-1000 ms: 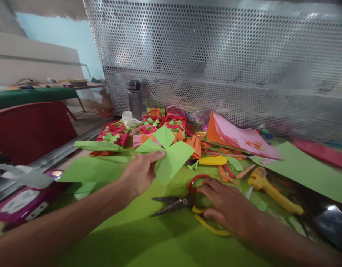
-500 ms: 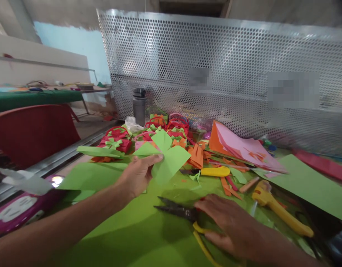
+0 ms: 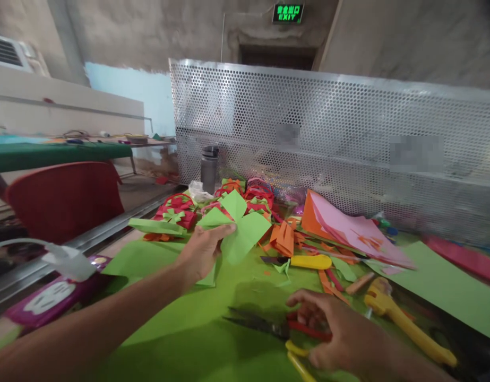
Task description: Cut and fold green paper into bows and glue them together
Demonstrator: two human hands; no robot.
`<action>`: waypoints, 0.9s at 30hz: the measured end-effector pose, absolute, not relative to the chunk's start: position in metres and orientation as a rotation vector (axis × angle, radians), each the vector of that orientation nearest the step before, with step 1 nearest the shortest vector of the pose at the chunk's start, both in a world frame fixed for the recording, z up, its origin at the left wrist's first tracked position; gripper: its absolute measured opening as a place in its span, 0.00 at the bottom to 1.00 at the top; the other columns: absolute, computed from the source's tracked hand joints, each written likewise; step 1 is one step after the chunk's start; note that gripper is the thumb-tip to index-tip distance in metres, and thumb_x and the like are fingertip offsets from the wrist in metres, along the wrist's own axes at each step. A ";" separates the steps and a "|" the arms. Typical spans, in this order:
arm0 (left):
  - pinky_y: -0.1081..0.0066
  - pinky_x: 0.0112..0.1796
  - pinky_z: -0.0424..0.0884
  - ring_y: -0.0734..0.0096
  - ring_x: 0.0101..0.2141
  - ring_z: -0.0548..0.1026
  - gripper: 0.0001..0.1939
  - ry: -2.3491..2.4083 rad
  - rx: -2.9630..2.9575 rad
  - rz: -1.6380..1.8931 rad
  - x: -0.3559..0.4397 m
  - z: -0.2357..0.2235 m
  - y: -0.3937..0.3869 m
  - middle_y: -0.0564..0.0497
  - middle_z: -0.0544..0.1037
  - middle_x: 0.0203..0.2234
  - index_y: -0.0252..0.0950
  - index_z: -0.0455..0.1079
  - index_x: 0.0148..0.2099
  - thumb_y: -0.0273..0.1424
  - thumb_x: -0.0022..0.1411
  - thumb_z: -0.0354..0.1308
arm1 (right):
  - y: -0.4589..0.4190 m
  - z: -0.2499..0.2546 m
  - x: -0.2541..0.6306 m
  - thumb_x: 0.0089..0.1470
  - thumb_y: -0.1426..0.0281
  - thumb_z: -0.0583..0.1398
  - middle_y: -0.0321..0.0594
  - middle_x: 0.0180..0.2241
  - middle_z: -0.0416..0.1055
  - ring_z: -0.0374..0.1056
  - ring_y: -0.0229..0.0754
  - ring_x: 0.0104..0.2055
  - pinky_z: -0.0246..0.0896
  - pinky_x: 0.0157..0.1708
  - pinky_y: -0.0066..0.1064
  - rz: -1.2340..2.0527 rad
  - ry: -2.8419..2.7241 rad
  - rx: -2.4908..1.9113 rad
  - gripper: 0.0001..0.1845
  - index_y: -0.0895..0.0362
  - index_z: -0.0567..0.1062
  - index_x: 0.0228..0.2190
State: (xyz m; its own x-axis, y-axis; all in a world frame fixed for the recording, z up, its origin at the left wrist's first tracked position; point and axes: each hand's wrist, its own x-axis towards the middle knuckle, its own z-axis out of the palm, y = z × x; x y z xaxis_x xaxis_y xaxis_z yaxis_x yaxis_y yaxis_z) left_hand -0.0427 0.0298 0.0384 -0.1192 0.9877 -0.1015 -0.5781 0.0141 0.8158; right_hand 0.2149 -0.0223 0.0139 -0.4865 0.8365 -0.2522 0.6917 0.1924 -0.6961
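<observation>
My left hand (image 3: pixel 207 246) pinches a light-green paper cutout (image 3: pixel 242 233) between thumb and fingers. The cutout has several petal-like lobes and is held up over the green tabletop (image 3: pixel 181 339). Scissors (image 3: pixel 264 324) with dark blades, one red and one yellow handle, lie below it, blades parted and pointing left. My right hand (image 3: pixel 328 329) hovers at those handles, thumb and loosely curled fingers apart; whether the thumb touches the yellow loop is unclear. A yellow utility knife (image 3: pixel 310 261) lies beyond the scissors.
A yellow glue gun (image 3: pixel 407 323) lies at right, near pink and orange sheets (image 3: pixel 348 223). Red paper baskets (image 3: pixel 177 212) and a grey bottle (image 3: pixel 209 171) stand behind. A purple power strip (image 3: pixel 49 300) sits at left. A perforated metal panel (image 3: pixel 328 111) borders the far side.
The view has tilted upward, bringing an exit sign into sight. My right hand's fingers have lifted and spread from the scissors, uncovering the red handle. The left hand still holds the cutout.
</observation>
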 end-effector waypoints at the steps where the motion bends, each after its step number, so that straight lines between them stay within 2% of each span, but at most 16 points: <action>1: 0.72 0.26 0.74 0.66 0.25 0.77 0.10 0.871 0.639 1.499 -0.043 0.039 0.031 0.48 0.79 0.23 0.31 0.69 0.29 0.20 0.43 0.66 | -0.019 0.013 0.217 0.32 0.76 0.63 0.38 0.33 0.72 0.68 0.42 0.35 0.64 0.36 0.31 1.222 -2.232 -1.448 0.34 0.57 0.69 0.47; 5: 0.72 0.27 0.74 0.67 0.25 0.77 0.09 0.883 0.649 1.519 -0.043 0.039 0.035 0.49 0.78 0.23 0.30 0.69 0.30 0.20 0.44 0.65 | -0.014 0.008 0.222 0.31 0.75 0.65 0.39 0.38 0.73 0.69 0.44 0.39 0.64 0.39 0.32 1.243 -2.250 -1.373 0.38 0.55 0.68 0.50; 10: 0.73 0.25 0.73 0.68 0.25 0.77 0.10 0.899 0.630 1.519 -0.047 0.034 0.039 0.50 0.78 0.22 0.31 0.68 0.29 0.20 0.44 0.65 | -0.031 0.011 0.213 0.36 0.76 0.63 0.47 0.54 0.66 0.63 0.53 0.54 0.56 0.53 0.41 0.773 -2.603 -1.404 0.40 0.53 0.66 0.54; 13: 0.74 0.25 0.73 0.67 0.25 0.77 0.10 0.902 0.641 1.500 -0.048 0.032 0.039 0.49 0.78 0.22 0.32 0.68 0.27 0.20 0.43 0.66 | -0.038 0.011 0.206 0.33 0.79 0.63 0.46 0.49 0.71 0.65 0.55 0.51 0.59 0.51 0.42 0.487 -2.705 -1.409 0.38 0.51 0.71 0.51; 16: 0.72 0.26 0.74 0.67 0.25 0.77 0.09 0.903 0.659 1.474 -0.048 0.033 0.038 0.49 0.79 0.22 0.32 0.69 0.27 0.21 0.42 0.66 | -0.037 0.014 0.209 0.34 0.80 0.62 0.44 0.44 0.73 0.68 0.54 0.46 0.63 0.46 0.42 0.387 -2.696 -1.372 0.35 0.48 0.73 0.47; 18: 0.71 0.26 0.74 0.65 0.25 0.77 0.09 0.897 0.679 1.454 -0.047 0.035 0.038 0.48 0.79 0.23 0.31 0.70 0.28 0.22 0.41 0.67 | -0.033 0.019 0.215 0.39 0.78 0.61 0.45 0.47 0.72 0.67 0.54 0.48 0.62 0.47 0.43 0.451 -2.624 -1.332 0.31 0.48 0.72 0.48; 20: 0.70 0.26 0.75 0.64 0.25 0.78 0.09 0.895 0.696 1.426 -0.047 0.038 0.038 0.47 0.79 0.23 0.30 0.71 0.27 0.22 0.40 0.67 | -0.028 0.026 0.223 0.47 0.72 0.59 0.46 0.47 0.71 0.67 0.52 0.47 0.63 0.45 0.42 0.579 -2.461 -1.308 0.23 0.50 0.72 0.48; 23: 0.69 0.27 0.75 0.62 0.25 0.78 0.10 0.917 0.737 1.357 -0.050 0.044 0.038 0.45 0.80 0.24 0.30 0.72 0.26 0.22 0.38 0.68 | -0.020 0.034 0.230 0.52 0.64 0.57 0.41 0.31 0.73 0.69 0.43 0.30 0.66 0.29 0.33 0.942 -2.136 -1.224 0.10 0.53 0.73 0.36; 25: 0.68 0.28 0.76 0.61 0.25 0.78 0.10 0.915 0.785 1.297 -0.053 0.047 0.038 0.45 0.80 0.23 0.31 0.73 0.26 0.22 0.38 0.69 | -0.015 0.034 0.232 0.52 0.61 0.57 0.37 0.26 0.69 0.64 0.39 0.24 0.62 0.24 0.29 1.136 -1.924 -1.152 0.11 0.54 0.71 0.34; 27: 0.67 0.29 0.76 0.60 0.25 0.78 0.09 0.896 0.818 1.260 -0.057 0.049 0.039 0.45 0.80 0.23 0.31 0.74 0.26 0.24 0.38 0.69 | -0.011 0.030 0.233 0.52 0.57 0.58 0.37 0.26 0.67 0.63 0.38 0.25 0.62 0.25 0.30 1.173 -1.828 -1.131 0.15 0.54 0.70 0.37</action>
